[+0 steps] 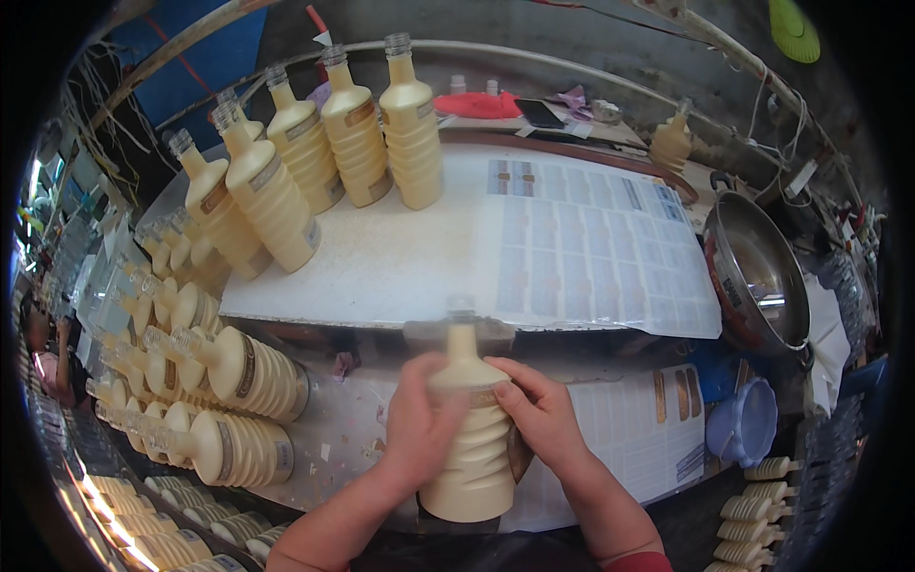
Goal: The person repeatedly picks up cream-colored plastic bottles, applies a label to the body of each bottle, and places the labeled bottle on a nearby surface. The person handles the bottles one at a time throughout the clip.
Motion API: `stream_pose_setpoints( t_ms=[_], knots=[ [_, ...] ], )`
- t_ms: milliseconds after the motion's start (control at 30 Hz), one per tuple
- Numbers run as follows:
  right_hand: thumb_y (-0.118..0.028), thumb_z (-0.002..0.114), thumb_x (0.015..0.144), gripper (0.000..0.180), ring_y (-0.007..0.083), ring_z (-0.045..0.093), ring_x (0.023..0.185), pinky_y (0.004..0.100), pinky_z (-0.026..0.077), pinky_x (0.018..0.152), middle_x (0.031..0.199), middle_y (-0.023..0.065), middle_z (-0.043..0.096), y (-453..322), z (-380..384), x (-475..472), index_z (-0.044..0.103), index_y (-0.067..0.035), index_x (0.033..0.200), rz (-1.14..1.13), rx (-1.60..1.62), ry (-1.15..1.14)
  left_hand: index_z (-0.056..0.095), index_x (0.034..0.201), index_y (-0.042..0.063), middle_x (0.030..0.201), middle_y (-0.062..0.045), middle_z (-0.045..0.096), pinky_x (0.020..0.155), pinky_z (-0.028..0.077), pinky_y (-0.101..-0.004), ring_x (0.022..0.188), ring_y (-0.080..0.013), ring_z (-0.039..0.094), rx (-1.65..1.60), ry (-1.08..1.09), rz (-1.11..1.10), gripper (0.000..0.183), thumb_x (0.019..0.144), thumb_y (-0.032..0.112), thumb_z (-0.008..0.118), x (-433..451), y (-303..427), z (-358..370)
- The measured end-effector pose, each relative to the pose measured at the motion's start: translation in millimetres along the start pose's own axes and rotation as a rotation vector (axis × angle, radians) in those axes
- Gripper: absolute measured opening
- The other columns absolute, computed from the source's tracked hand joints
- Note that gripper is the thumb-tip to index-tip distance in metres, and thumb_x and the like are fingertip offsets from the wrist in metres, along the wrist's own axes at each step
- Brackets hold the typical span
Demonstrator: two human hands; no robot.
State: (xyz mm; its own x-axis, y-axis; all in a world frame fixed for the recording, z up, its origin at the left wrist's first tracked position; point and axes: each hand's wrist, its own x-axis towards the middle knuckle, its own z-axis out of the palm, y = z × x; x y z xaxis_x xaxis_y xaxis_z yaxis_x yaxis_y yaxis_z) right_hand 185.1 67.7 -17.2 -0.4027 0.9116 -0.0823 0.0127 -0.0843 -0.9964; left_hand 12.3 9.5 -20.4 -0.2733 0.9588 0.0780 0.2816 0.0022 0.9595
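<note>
A cream ribbed bottle (465, 457) with a clear threaded neck stands upright before me, between my two hands. A brown label band with writing (480, 395) crosses its shoulder. My left hand (425, 418), blurred, grips the bottle's left side, its thumb over the front near the band. On the right, my right hand (540, 407) holds the shoulder, thumb on the end of the band. A dark brown patch (520, 454) shows at the bottle's lower right side, partly hidden by my right hand. The bottle's back is out of sight.
Several labelled bottles (418, 143) stand on the white board (386, 250); others lie stacked (250, 450) at left. Label sheets (579, 243) cover the board's right part, another sheet (615, 429) lies below. A metal pan (761, 264) and blue bucket (743, 422) are at right. A person (57, 357) is far left.
</note>
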Motion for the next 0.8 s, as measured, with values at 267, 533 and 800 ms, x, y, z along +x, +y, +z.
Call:
stream_pose_setpoints(
  t_ms=[267, 533, 800],
  knots=[
    [-0.018, 0.05, 0.107, 0.035, 0.0046, 0.048, 0.071, 0.0192, 0.043, 0.066, 0.082, -0.0032, 0.057, -1.5, -20.1, -4.3, 0.063, -0.002, 0.135, 0.206, 0.157, 0.013, 0.039, 0.136, 0.004, 0.13, -0.009, 0.049, 0.103, 0.043, -0.0327, 0.116, -0.016, 0.05, -0.14, -0.088, -0.055, 0.043, 0.1, 0.014, 0.059, -1.5, 1.2, -3.0],
    [-0.014, 0.053, 0.104, 0.037, 0.0043, 0.051, 0.075, 0.0199, 0.044, 0.069, 0.085, -0.0024, 0.059, -4.1, -14.3, -16.7, 0.06, -0.003, 0.139, 0.151, 0.067, 0.023, 0.04, 0.136, 0.004, 0.131, -0.01, 0.049, 0.105, 0.042, -0.0328, 0.117, -0.0163, 0.049, -0.169, -0.094, -0.075, 0.04, 0.101, 0.013, 0.057, -1.9, 3.4, -2.9],
    [-0.015, 0.066, 0.099, 0.033, 0.0011, 0.049, 0.073, 0.0191, 0.042, 0.065, 0.082, -0.0046, 0.056, -6.5, -1.8, -5.6, 0.062, -0.003, 0.129, 0.07, -0.061, 0.009, 0.04, 0.136, 0.003, 0.131, -0.01, 0.049, 0.103, 0.043, -0.0324, 0.116, -0.0156, 0.051, -0.119, -0.082, -0.064, 0.04, 0.101, 0.013, 0.057, -2.4, 1.2, -4.2]
  ],
)
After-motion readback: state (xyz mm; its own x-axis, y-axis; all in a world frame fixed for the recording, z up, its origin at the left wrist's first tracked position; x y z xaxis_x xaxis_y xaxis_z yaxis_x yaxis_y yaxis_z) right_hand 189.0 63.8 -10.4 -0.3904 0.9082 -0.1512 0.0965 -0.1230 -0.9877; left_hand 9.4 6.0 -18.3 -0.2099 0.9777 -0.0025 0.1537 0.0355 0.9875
